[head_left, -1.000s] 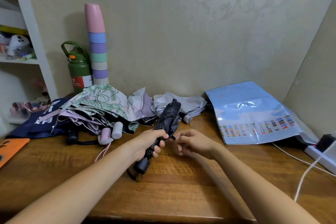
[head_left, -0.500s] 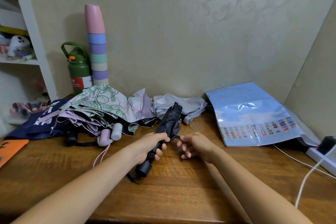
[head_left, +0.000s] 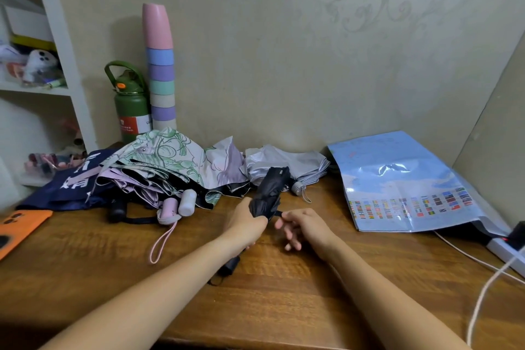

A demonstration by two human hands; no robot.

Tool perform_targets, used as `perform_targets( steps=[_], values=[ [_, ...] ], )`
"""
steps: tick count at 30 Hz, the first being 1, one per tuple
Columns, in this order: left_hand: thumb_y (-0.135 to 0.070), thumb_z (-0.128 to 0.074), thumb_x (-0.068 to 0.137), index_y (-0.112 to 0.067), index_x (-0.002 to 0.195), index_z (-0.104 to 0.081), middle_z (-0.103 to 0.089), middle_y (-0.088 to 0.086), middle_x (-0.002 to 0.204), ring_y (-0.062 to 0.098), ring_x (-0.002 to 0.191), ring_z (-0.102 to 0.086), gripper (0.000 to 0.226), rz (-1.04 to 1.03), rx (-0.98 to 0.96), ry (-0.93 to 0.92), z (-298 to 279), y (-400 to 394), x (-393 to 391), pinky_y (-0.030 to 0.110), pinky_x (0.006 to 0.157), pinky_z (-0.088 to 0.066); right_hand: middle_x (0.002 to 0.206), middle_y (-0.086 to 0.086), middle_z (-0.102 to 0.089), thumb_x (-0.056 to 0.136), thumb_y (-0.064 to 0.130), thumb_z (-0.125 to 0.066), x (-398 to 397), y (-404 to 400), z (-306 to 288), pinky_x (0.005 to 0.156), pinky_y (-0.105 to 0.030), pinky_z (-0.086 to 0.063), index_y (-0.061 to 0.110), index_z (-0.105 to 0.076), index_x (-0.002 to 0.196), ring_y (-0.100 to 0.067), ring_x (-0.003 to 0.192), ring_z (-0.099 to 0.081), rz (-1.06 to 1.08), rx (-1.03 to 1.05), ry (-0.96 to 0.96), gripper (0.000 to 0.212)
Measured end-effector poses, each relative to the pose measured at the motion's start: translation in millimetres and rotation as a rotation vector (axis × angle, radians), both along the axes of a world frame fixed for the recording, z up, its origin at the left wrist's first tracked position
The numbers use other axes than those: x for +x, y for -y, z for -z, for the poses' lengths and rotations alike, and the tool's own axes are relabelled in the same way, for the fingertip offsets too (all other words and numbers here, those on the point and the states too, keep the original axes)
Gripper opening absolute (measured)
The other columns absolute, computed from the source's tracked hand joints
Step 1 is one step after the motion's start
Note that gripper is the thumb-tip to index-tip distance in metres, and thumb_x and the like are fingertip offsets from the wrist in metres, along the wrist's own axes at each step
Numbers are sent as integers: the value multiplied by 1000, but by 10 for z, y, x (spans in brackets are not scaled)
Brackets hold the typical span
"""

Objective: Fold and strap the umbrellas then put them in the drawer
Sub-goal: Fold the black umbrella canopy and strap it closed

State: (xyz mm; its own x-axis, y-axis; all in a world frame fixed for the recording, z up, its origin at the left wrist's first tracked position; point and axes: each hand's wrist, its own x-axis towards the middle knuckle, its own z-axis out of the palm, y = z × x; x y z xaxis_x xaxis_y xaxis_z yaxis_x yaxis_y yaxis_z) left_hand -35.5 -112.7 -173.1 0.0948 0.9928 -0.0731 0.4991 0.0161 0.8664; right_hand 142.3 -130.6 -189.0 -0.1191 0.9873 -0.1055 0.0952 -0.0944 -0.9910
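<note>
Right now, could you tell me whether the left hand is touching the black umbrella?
Touching. The head view shows the left hand wrapped around the black umbrella, its fingers curled round the folded cloth.

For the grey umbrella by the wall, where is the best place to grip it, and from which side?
Probably its short grey handle, taken from the front: it alone pokes out toward the table edge, while the loose grey umbrella canopy offers nothing firm.
</note>
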Motion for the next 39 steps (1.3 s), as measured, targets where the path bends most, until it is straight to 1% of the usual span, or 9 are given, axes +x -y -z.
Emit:
perform_targets(
  steps=[3, 6, 9, 14, 23, 28, 32, 36, 39],
  values=[
    [-23, -59, 92, -30, 118, -46, -64, 2, 95, 27, 80, -60, 29, -7, 294, -390, 10, 12, 46, 31, 63, -40, 61, -14, -55, 107, 12, -38, -18, -8, 47, 56, -34, -57, -6, -67, 98, -19, 36, -42, 3, 29, -25, 35],
    [-25, -61, 96, -28, 127, -41, -69, 8, 105, 35, 100, -66, 37, 7, 379, -525, 36, 22, 102, 36, 74, -42, 62, -12, -57, 111, 22, -42, -16, 23, 73, 55, -31, -56, -3, -66, 96, -17, 36, -43, 17, 75, -51, 38],
    [-28, -62, 97, -26, 129, -40, -69, 10, 107, 35, 103, -66, 39, 78, 408, -615, 100, 55, 143, 40, 78, -44, 59, -10, -55, 110, 24, -45, -23, 28, 88, 55, -30, -56, -2, -65, 91, -15, 35, -42, 34, 89, -43, 38],
    [-30, -64, 96, -26, 128, -40, -69, 9, 105, 34, 99, -66, 40, 87, 449, -627, 149, 33, 149, 41, 78, -46, 59, -9, -54, 110, 24, -44, -57, 22, 100, 56, -31, -55, 1, -65, 87, -15, 37, -40, 64, 135, 12, 39],
    [-36, -63, 94, -25, 119, -44, -66, 6, 100, 33, 94, -65, 33, 98, 421, -624, 169, -18, 117, 36, 71, -39, 55, -8, -57, 106, 25, -47, -125, 41, 140, 56, -33, -52, 3, -68, 77, -16, 38, -42, 123, 170, 228, 42],
    [-36, -61, 95, -25, 121, -44, -68, 7, 100, 33, 93, -65, 33, 121, 446, -653, 196, -42, 124, 36, 70, -40, 53, -8, -55, 105, 22, -47, -149, 31, 140, 56, -36, -54, 6, -67, 73, -19, 36, -40, 205, 143, 181, 41],
    [-51, -56, 95, -26, 118, -45, -69, 5, 98, 33, 93, -66, 36, 150, 498, -645, 196, -34, 116, 36, 70, -40, 56, -10, -56, 108, 32, -46, -108, 58, 147, 55, -32, -52, 6, -65, 77, -19, 38, -42, 149, 170, 157, 44],
    [-66, -46, 92, -30, 112, -45, -68, 1, 87, 33, 87, -68, 41, 207, 556, -638, 213, -34, 82, 36, 68, -42, 58, -17, -54, 109, 25, -31, -51, 80, 133, 55, -33, -51, 2, -63, 79, -23, 39, -38, 74, 160, 51, 48],
    [-69, -44, 92, -29, 111, -45, -64, -1, 82, 31, 83, -68, 45, 203, 590, -648, 229, -43, 56, 35, 65, -41, 57, -14, -50, 107, 22, -29, -55, 102, 117, 57, -33, -52, 4, -61, 79, -20, 40, -35, 72, 164, 75, 46]
  ],
)
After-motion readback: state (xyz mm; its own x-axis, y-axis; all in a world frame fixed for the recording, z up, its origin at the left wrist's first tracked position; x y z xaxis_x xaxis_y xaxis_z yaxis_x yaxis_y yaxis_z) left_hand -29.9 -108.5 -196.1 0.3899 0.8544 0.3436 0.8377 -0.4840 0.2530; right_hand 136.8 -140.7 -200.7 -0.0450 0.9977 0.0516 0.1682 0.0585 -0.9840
